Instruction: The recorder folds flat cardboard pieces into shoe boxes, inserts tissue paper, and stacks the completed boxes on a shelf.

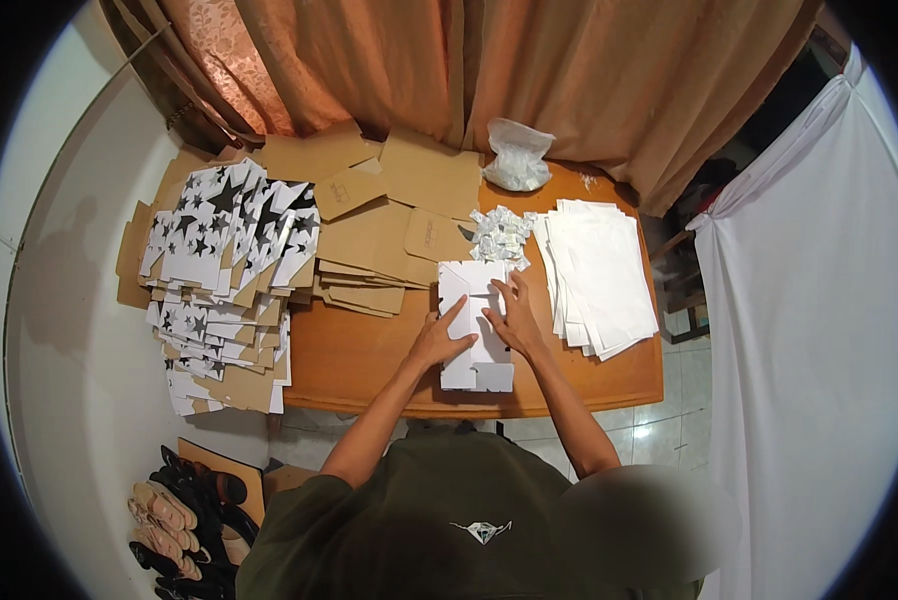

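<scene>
A flat white box blank (465, 372) lies on the wooden table (359, 360) in front of me. My left hand (443, 336) rests on its left side, fingers spread and pressing down. My right hand (514, 314) lies flat on its upper right part, fingers apart. Neither hand grips anything. A heap of small white packets (499, 236) sits just beyond the blank.
A stack of white sheets (599, 275) lies to the right. Brown cardboard blanks (389, 225) cover the back middle, and star-printed black-and-white blanks (224, 260) pile up at the left. A white plastic bag (517, 155) sits by the curtain. Sandals (184, 520) lie on the floor.
</scene>
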The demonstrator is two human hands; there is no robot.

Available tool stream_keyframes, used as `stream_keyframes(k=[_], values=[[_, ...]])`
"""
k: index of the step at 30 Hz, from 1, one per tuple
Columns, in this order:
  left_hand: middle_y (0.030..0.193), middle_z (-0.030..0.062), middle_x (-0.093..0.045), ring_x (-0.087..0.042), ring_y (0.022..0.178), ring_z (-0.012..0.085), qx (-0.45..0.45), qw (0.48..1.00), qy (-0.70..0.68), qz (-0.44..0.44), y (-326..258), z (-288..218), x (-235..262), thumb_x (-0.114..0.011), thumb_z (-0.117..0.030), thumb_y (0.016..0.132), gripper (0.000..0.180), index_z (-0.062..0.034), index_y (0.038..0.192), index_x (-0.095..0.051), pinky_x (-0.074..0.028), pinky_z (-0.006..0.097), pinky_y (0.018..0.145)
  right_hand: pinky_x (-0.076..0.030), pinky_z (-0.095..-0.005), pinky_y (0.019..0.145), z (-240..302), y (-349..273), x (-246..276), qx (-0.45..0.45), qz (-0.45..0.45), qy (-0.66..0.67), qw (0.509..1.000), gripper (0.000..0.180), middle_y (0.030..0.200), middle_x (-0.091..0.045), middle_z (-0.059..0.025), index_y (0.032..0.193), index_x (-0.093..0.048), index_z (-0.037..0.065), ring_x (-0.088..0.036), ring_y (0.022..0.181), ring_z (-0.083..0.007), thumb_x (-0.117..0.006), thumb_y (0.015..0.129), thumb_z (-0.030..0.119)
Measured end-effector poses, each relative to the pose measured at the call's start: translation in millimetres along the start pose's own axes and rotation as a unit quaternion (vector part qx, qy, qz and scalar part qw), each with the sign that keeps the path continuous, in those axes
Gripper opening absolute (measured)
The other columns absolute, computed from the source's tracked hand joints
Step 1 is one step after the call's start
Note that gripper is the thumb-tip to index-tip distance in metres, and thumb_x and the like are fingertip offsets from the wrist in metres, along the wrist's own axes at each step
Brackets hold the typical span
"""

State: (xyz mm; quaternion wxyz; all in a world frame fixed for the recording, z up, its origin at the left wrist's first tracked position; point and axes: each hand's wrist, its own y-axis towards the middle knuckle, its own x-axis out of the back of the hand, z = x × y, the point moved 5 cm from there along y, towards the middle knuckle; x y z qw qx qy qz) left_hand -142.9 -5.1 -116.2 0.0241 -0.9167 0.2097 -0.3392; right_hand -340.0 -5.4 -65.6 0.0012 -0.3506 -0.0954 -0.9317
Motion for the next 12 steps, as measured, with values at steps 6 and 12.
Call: stream_keyframes(k=[6, 12], values=[[0.141, 0.0307, -0.050, -0.050, 0.133, 0.0479, 0.036, 0.998, -0.040, 0.036, -7.8, -11.0, -2.4, -0.083, -0.046, 0.081, 0.099, -0.0389, 0.163, -0.028, -0.044, 0.049, 0.112, -0.053, -0.0462, 0.096, 21.1, -59.4, 28.2, -0.134, 0.154, -0.017, 0.979, 0.050, 0.142, -0.044, -0.0253, 0.128, -0.060, 0.005, -0.062, 0.112, -0.0413, -0.075, 0.092, 0.037], [0.141, 0.0309, -0.050, -0.050, 0.130, 0.0455, -0.002, 1.000, -0.007, -0.005, -7.8, -15.9, -1.4, -0.080, -0.044, 0.086, 0.094, -0.0309, 0.164, -0.028, -0.042, 0.049, 0.111, -0.052, -0.0481, 0.082, 30.9, -90.6, 10.7, -0.011, 0.228, 0.012, 0.973, 0.026, 0.104, -0.067, -0.0201, 0.108, -0.062, 0.002, -0.066, 0.095, -0.0383, -0.072, 0.093, 0.021]])
